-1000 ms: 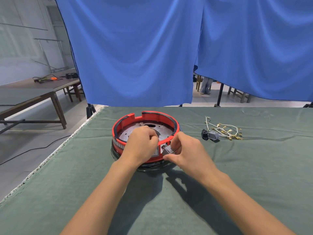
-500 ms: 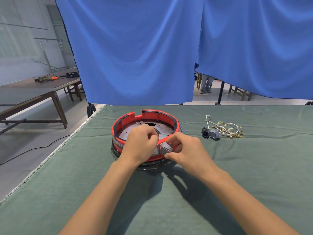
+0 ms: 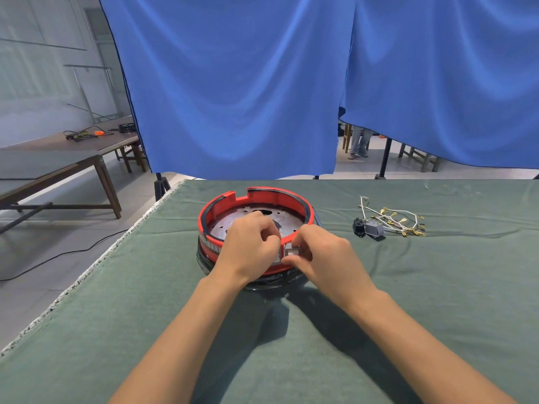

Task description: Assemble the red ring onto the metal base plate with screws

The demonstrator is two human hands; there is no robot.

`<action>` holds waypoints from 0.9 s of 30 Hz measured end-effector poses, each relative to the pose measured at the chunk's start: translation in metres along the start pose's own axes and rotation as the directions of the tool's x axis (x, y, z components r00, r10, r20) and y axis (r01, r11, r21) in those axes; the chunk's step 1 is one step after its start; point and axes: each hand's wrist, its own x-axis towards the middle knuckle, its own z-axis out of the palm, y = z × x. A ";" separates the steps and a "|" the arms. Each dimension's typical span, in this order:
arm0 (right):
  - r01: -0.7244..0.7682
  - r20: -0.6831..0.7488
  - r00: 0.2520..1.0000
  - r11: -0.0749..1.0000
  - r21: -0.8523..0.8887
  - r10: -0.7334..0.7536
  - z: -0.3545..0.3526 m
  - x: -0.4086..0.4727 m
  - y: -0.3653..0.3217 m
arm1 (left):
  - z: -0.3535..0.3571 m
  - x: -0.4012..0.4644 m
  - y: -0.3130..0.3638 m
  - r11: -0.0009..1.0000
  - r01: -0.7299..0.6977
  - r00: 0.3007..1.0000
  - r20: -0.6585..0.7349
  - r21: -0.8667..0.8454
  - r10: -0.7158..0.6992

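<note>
Red ring [image 3: 294,199] sits on the green-covered worktop [image 3: 437,287], centred ahead of the person, with its notched upper edge facing away. Inside the ring lies the metal base plate [image 3: 248,215], a perforated disc with a dark central opening. A dark band runs under the ring where the assembly meets the cloth.

Left hand [image 3: 248,249] rests over the near rim of the ring. Its fingers [image 3: 269,228] are curled inward above the plate; what they hold, if anything, is hidden by the hand itself.

Right hand [image 3: 323,255] is just beside the left, at the near-right part of the rim. Its thumb and forefinger pinch a small grey block [image 3: 291,252] against the outer wall of the ring. The remaining fingers are curled. The two hands are almost touching at the block.

To the right of the ring, apart from it, lies a wire harness [image 3: 390,220] of white leads with brass terminals, together with a black connector [image 3: 358,227] and a grey box-shaped part [image 3: 374,228], all on the cloth.

A blue curtain [image 3: 233,83] hangs behind the worktop. A brown side table [image 3: 58,167] stands at the left with cables and an orange item on it. A black cable [image 3: 58,255] lies across the floor.
</note>
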 end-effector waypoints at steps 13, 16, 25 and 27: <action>-0.019 0.061 0.998 0.987 0.158 0.009 -0.007 0.002 0.018 | -0.001 0.002 -0.004 0.999 -0.036 0.999 0.018 0.001 0.036; -0.035 -0.023 0.999 0.999 -0.039 0.034 -0.008 0.002 0.019 | -0.003 0.002 -0.004 0.999 -0.045 0.998 0.049 -0.023 0.046; -0.185 0.250 0.958 0.971 0.151 0.144 -0.004 0.021 0.044 | -0.005 0.001 -0.009 0.990 -0.131 0.979 0.166 0.045 0.121; -0.161 0.214 0.968 0.977 0.137 0.130 -0.002 0.022 0.045 | -0.006 0.002 -0.008 0.991 -0.124 0.979 0.169 0.058 0.113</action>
